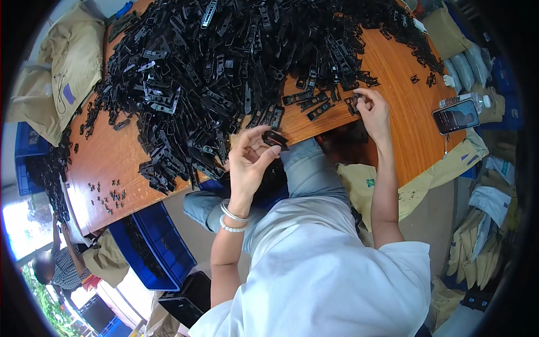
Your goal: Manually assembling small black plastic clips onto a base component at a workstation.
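Huge heap of black plastic clip parts (224, 67) covers most of the orange wooden table (393, 73), spilling to its near edge. Black smartphone (456, 116) lies at right edge. Left hand (250, 160) raised w/ fingers pinching a black plastic clip (275, 139) over near edge. Right hand (373, 109) fingers closed on a small black plastic piece (353, 104) near the heap; bare wood to its right.

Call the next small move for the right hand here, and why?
Probably lift the small black clip and carry it toward the left hand. The right hand is pinching it at the table edge, while the left holds a black plastic piece raised, apparently waiting.
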`<state>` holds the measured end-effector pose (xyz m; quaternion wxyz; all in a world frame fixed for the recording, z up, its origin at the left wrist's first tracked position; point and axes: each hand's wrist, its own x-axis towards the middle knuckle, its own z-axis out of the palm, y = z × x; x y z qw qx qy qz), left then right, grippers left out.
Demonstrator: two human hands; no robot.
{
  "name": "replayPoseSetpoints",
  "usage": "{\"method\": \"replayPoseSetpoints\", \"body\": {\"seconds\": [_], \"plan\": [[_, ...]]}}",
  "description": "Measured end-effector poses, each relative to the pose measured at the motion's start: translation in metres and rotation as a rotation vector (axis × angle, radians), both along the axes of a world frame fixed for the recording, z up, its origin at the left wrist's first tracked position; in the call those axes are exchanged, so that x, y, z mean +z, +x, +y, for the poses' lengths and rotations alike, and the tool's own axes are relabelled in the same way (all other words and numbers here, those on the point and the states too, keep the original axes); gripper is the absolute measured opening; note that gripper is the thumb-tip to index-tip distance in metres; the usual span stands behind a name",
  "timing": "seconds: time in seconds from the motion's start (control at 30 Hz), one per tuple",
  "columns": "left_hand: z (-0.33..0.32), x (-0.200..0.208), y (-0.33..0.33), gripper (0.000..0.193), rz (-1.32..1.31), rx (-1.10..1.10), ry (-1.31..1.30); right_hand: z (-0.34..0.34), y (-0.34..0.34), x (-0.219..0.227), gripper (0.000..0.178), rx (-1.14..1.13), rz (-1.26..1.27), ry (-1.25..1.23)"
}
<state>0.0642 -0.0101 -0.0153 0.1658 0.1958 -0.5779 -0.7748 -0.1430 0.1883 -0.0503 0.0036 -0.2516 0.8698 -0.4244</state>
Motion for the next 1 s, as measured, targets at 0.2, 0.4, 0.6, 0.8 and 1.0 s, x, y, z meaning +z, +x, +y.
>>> {"method": "replayPoseSetpoints", "body": {"seconds": [0.2, 0.4, 0.6, 0.8, 1.0], "plan": [[0.012, -0.003, 0.001, 0.035, 0.100, -0.045, 0.126, 0.005, 0.007, 0.014, 0.007, -0.057, -0.226, -0.338], [0.024, 0.009, 0.000, 0.036, 0.131, -0.093, 0.172, -0.026, 0.089, 0.049, 0.014, 0.354, -0.165, -0.654], [0.026, 0.019, 0.002, 0.036, 0.133, -0.087, 0.117, -0.035, 0.100, 0.056, 0.019, 0.464, 0.069, -0.449], [0.027, 0.013, 0.001, 0.035, 0.154, -0.107, 0.131, -0.030, 0.096, 0.053, 0.015, 0.504, 0.053, -0.434], [0.029, 0.009, -0.001, 0.035, 0.156, -0.100, -0.162, -0.027, 0.098, 0.057, 0.015, 0.498, 0.085, -0.367]]}}
